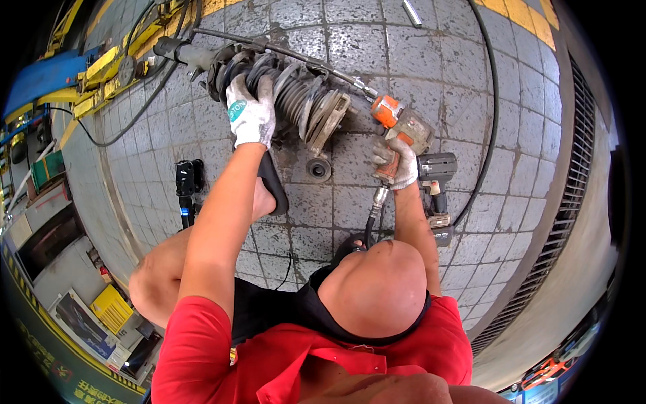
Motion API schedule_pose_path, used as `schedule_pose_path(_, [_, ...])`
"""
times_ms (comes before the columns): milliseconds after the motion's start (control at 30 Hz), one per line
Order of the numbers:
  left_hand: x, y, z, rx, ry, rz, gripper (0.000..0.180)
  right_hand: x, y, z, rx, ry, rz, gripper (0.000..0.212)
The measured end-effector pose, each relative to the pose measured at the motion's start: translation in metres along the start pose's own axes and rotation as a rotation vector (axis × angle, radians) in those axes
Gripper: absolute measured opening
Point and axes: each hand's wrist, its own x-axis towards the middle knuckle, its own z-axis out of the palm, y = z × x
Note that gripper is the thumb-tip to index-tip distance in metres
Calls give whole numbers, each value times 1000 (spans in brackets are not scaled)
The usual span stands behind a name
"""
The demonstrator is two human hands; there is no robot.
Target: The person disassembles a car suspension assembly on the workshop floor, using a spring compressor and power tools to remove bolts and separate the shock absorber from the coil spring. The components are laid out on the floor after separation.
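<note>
A dirty shock-absorber strut with a coil spring [296,97] lies on the tiled floor in front of me. My left hand [252,111], in a white glove, grips the strut's spring near its middle, fingers curled over the coil. In my right hand [402,160], also gloved, is the handle of an orange and grey air impact wrench [412,128] with a hose at its base. The wrench's nose meets the end of a long threaded spring compressor rod [316,65] running along the strut. Just below the strut, a round dark mount [318,170] rests on the tiles.
A black cordless impact wrench [437,176] stands by my right forearm. A black hose [496,101] curves down the right side, before a floor grate [572,168]. At left lie a black tool [188,178] and a blue and yellow lift [50,81]. A metal tube [412,12] lies at the top.
</note>
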Motion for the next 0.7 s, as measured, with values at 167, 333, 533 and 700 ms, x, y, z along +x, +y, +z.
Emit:
schedule_pose_path(167, [-23, -5, 17, 20, 202, 193, 86, -6, -6, -15, 47, -86, -20, 44])
schedule_pose_path(333, [-26, -7, 16, 146, 163, 190, 49, -2, -6, -9, 29, 94, -27, 38])
schedule_pose_path(533, [-25, -10, 11, 151, 109, 161, 45, 3, -16, -30, 119, -107, 93, 47])
schedule_pose_path(700, [-31, -20, 3, 140, 63, 157, 48, -10, -11, 0, -79, -36, 23, 49])
